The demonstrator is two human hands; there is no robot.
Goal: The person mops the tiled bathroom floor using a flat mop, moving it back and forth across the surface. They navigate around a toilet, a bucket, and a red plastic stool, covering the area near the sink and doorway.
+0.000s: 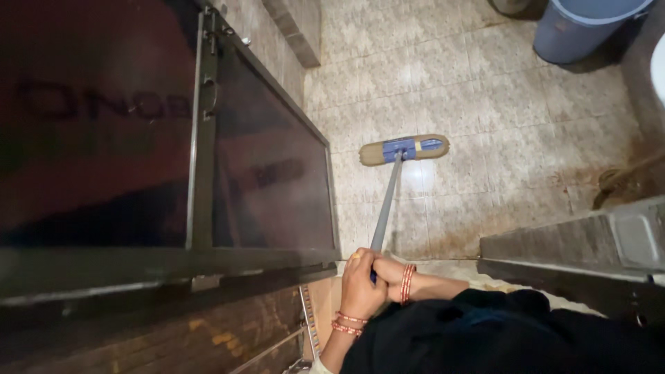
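A flat mop with a tan pad and blue bracket (404, 149) rests on the tiled floor (485, 104) ahead of me. Its grey handle (386, 208) runs back toward me. My left hand (360, 284) is wrapped around the near end of the handle, with a ring on one finger and red-gold bangles at the wrist. My right hand (388, 271) grips the same handle just behind it, mostly hidden by the left hand; bangles show on that wrist too. My dark sleeves fill the lower right.
A dark glass door in a metal frame (208, 138) stands open on the left. A blue bucket (582, 28) sits at the far right. A stone step or ledge (575, 242) lies to the right, with a stained patch of floor beyond it.
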